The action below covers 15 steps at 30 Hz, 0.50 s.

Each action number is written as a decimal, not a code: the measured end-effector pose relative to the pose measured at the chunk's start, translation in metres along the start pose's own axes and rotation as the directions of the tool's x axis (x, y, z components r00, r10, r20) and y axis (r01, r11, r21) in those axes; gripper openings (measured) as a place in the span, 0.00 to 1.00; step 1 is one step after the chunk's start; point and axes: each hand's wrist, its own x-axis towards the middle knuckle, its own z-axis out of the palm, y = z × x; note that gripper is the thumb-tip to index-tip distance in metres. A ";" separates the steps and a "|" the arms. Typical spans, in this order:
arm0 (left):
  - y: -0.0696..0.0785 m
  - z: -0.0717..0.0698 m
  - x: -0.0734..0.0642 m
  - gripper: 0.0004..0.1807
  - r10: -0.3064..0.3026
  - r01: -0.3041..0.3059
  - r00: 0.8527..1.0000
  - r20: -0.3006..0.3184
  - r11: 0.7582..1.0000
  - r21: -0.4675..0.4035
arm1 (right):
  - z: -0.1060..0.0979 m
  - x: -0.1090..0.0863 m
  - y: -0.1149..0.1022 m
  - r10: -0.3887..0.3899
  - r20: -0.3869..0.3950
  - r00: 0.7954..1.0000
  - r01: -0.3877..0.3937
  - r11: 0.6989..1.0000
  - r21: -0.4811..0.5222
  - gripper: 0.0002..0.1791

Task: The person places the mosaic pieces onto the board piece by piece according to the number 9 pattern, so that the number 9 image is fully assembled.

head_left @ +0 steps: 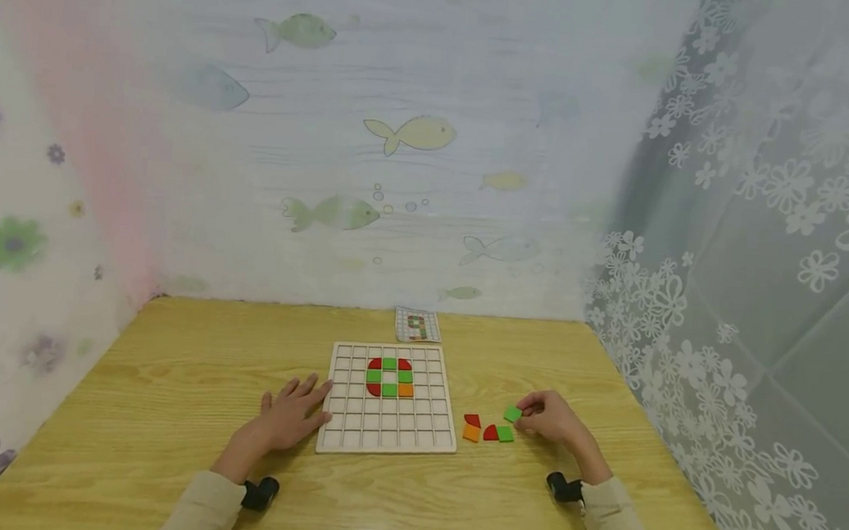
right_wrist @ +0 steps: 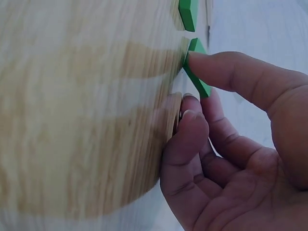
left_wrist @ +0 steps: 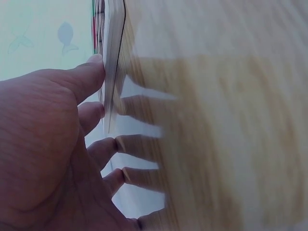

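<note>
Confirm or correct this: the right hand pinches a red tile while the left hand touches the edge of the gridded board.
Wrong colour: the right hand pinches a green tile, as the right wrist view shows. The left hand does touch the edge of the gridded board.

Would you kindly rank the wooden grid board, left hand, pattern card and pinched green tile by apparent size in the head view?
Largest to smallest:
1. Wooden grid board
2. Left hand
3. Pattern card
4. Pinched green tile
</note>
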 end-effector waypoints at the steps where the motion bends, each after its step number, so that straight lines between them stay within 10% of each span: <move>1: 0.000 0.000 0.000 0.36 0.006 -0.006 1.000 -0.003 1.000 -0.007 | 0.000 0.000 -0.001 0.004 -0.003 1.000 -0.004 1.000 0.001 0.13; 15: 0.003 -0.001 -0.002 0.35 0.003 -0.003 1.000 -0.002 1.000 -0.007 | -0.001 0.000 0.000 -0.029 0.029 0.999 0.026 0.995 0.098 0.10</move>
